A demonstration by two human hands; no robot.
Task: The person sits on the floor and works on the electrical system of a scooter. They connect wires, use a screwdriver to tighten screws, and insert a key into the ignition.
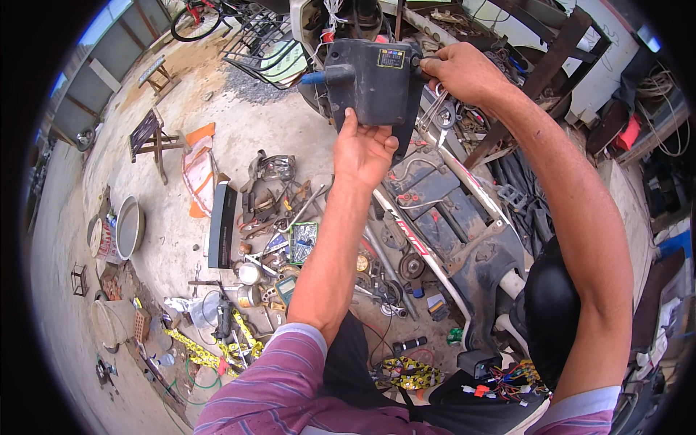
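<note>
A black plastic cover panel (368, 87) with a small yellow-bordered label is at the front of a stripped scooter, upright at the top middle. My left hand (365, 151) holds its lower edge, thumb on the face and fingers curled under. At the panel's upper right corner, my right hand (464, 72) is closed in a pinch by a dark round spot; whatever is between the fingertips is hidden. A blue handle-like piece (313, 77) sticks out at the panel's left side. Below, the scooter's floor frame (435, 206) with white side rails runs toward me.
Tools and parts lie on the concrete left of the frame, among them a green tray of small hardware (303, 243) and a black box (222, 225). Loose wiring (500, 384) hangs near my lap. A folding stool (154, 138) stands farther left; scrap crowds the right.
</note>
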